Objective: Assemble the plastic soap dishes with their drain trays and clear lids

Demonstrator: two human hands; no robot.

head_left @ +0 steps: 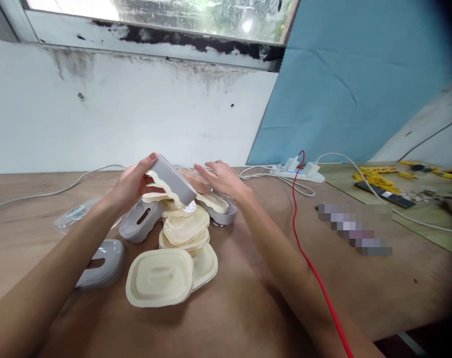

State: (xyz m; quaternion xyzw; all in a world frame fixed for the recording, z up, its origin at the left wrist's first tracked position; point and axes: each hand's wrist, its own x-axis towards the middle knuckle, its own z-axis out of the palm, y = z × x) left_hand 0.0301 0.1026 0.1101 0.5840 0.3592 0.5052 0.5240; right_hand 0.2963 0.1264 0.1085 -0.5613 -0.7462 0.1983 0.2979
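In the middle of the table, my left hand (133, 180) is closed on a grey plastic shell (177, 180), tilted on its side with a wavy cream piece (161, 183) along its lower edge. My right hand (224, 178) is open, fingers stretched out, to the right of the shell and apart from it. Below them lies a loose pile of cream trays (159, 278), with a clear film-like covering over the upper ones. Another grey shell (226, 215) holding a cream piece sits beneath my right hand. A slotted grey shell (134, 226) stands below my left hand.
More slotted grey shells (110, 258) are partly behind my left forearm. A clear plastic package (74, 214) lies at left. A white power strip (317, 175) with plugs stands by the wall. A red cable (298, 233) crosses near my right arm. Yellow items (378, 179) lie far right.
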